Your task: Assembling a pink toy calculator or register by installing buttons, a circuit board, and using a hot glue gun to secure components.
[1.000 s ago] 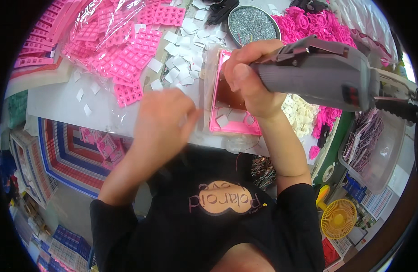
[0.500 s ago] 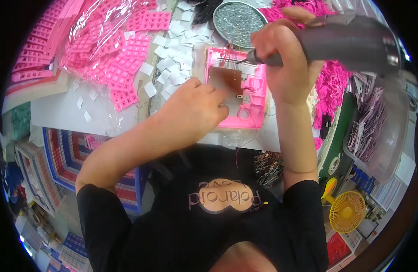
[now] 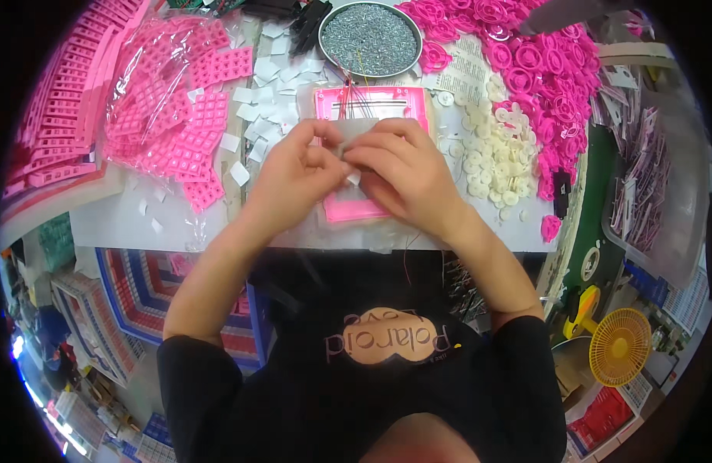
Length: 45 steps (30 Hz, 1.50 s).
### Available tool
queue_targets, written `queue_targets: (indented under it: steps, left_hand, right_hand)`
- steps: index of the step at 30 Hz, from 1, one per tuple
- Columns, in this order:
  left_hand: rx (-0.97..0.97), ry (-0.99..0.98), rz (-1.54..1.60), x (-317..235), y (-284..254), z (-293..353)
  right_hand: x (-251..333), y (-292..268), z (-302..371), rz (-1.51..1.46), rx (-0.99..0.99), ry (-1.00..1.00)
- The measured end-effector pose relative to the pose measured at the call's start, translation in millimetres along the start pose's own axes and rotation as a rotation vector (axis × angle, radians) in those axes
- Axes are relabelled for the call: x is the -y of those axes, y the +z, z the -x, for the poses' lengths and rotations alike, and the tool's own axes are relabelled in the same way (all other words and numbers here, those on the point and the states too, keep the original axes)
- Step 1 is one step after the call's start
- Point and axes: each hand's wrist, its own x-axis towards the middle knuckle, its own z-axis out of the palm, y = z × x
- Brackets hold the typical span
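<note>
A pink plastic housing [image 3: 359, 207] lies on the table in front of me, with thin wires at its far end. Over its middle, my left hand [image 3: 300, 171] and my right hand [image 3: 406, 171] meet with fingertips bent together. The fingers of both hands are closed in a pinch. Just below the fingertips a small white piece [image 3: 354, 178] shows; which hand has it, I cannot tell. Most of the housing's inside is hidden under my hands. At the top right the dark grey power screwdriver [image 3: 568, 14] is out of my hand.
Beyond the housing stands a round tray of screws [image 3: 369, 38]. White paper squares [image 3: 271, 100] and bagged pink keypads [image 3: 167, 100] lie left. Right are cream discs [image 3: 499, 154], pink rings [image 3: 537, 77] and a clear bin [image 3: 680, 224] of thin parts.
My right hand has let go of the power screwdriver, which is now up at the top right. That hand has come down to meet my left hand over the housing.
</note>
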Motion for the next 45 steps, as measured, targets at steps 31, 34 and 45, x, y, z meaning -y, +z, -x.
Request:
queue_targets:
  steps: [31, 34, 45]
  left_hand:
    - [-0.199, 0.365, -0.813, 9, 18, 11]
    - [-0.182, 0.237, -0.661, 6, 8, 11]
    - [-0.189, 0.225, -0.635, 0, 13, 19]
  right_hand:
    - [-8, -8, -15, -0.202, 0.272, 0.235]
    - [-11, -11, -17, -0.257, 0.291, 0.27]
    - [-8, -8, -17, -0.227, 0.242, 0.26]
